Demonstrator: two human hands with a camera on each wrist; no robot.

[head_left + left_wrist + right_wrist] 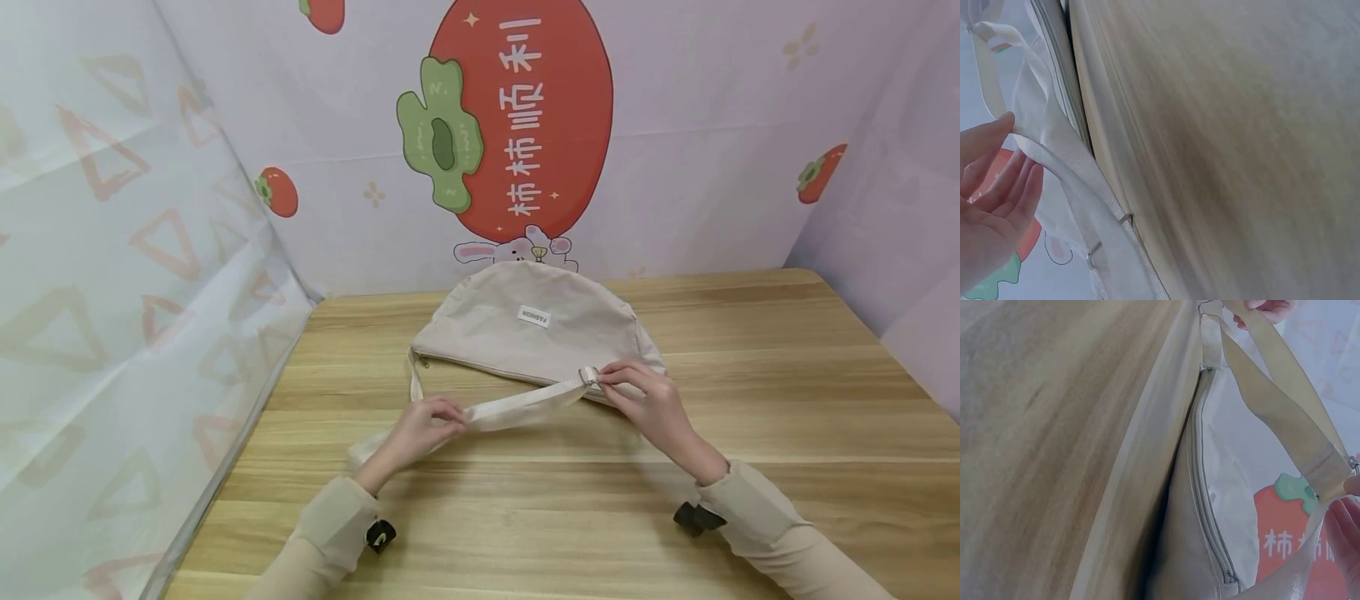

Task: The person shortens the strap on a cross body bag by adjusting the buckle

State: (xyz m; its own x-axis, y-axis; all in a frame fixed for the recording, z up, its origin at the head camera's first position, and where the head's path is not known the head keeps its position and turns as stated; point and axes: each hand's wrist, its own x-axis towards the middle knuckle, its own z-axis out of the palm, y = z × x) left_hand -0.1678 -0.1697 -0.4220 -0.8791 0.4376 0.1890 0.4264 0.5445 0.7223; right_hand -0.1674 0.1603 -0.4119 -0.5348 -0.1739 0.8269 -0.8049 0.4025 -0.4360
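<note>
A beige half-moon shoulder bag with a small white label lies on the table, its zipper edge towards me. Its pale webbing strap is lifted and stretched between both hands. My left hand pinches the strap between thumb and fingers, left of the bag's middle. At the other end, my right hand pinches the strap beside a metal slider buckle. From the right wrist view, the strap runs doubled between the hands, and the bag's zipper looks closed.
The wood-grain table ends at a back wall cloth printed with persimmons. Another patterned cloth hangs along the left edge. Black wrist devices sit by both cuffs.
</note>
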